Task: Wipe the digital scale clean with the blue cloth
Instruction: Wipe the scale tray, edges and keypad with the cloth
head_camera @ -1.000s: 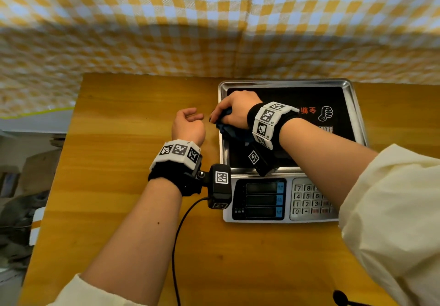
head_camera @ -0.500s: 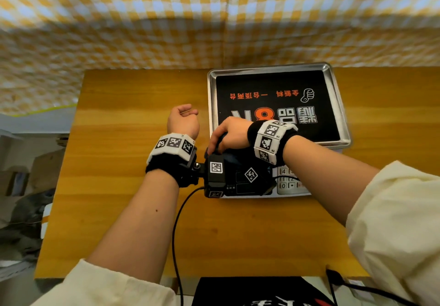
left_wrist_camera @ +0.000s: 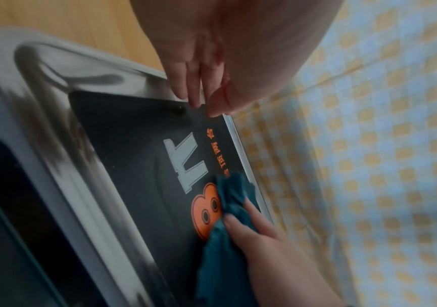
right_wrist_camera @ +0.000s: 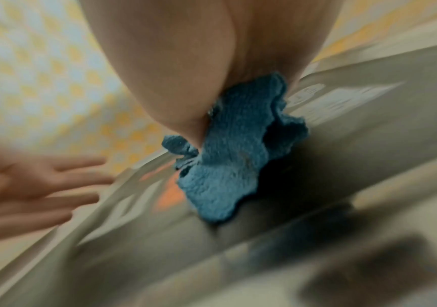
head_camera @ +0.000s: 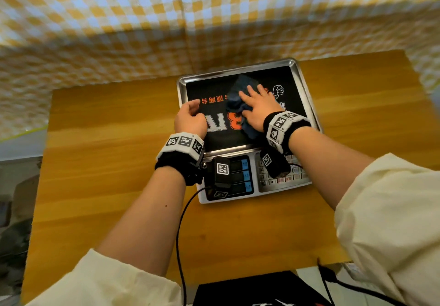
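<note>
The digital scale stands on the wooden table, its steel tray lined with a black printed mat. A crumpled blue cloth lies on the middle of the mat. My right hand presses it down with straight, spread fingers. The left wrist view shows that right hand on the cloth, thumb on top. In the blurred right wrist view the cloth bunches under the palm. My left hand rests on the tray's left rim, its fingers holding nothing.
Bare wooden table lies left of, right of and in front of the scale. A yellow checked curtain hangs close behind it. A black cable trails from my left wrist. A black object sits at the near table edge.
My right hand slid the cloth from the tray's near left edge to the middle of the mat and flattened out. My left hand moved from the table onto the tray's left rim.
</note>
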